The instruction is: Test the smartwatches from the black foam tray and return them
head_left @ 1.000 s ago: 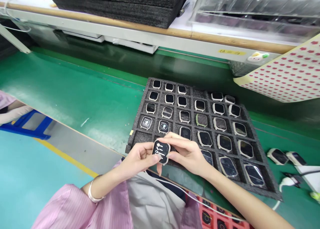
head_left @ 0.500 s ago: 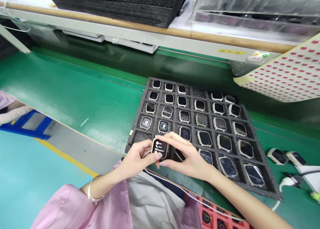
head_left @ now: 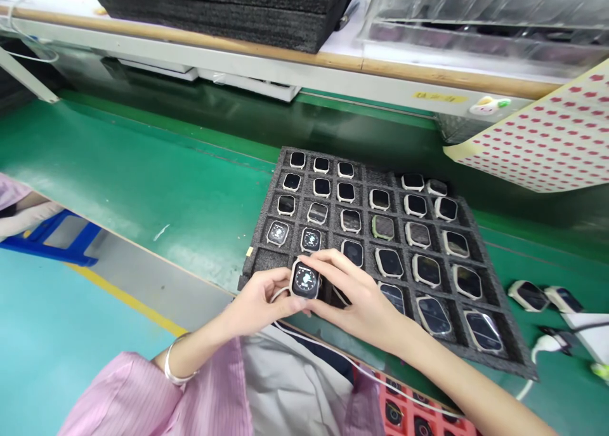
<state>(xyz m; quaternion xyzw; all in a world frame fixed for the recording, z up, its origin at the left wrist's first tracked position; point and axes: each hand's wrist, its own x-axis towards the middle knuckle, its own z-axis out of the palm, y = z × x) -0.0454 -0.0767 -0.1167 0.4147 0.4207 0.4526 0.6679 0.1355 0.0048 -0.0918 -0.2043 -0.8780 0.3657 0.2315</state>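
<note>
Between my two hands is a smartwatch case (head_left: 305,280) without a strap, its lit screen showing a round dial. My left hand (head_left: 264,299) grips its left side, with the thumb along the lower edge. Fingers of my right hand (head_left: 354,296) close on its top and right edges. A white cable (head_left: 314,341) runs from behind my left fingers, below the watch and off to the right. Under and beyond my hands lies a black foam tray (head_left: 266,259) with several watch cases in its square pockets. Two of them, a left one (head_left: 278,233) and its neighbour (head_left: 311,239), have lit dials.
Two loose watch cases (head_left: 529,296) lie right of the tray, near a white plug (head_left: 549,345). A red tray (head_left: 404,410) with round parts sits below the bench edge. Overhead, a shelf (head_left: 333,65) carries black foam (head_left: 214,11) and clear plastic trays (head_left: 476,39). Another person's gloved hand (head_left: 31,220) shows at left.
The held watch's screen has switched from a list menu to a round dial. My left thumb has moved off the screen to the lower edge. Both hands stay nearly in place.
</note>
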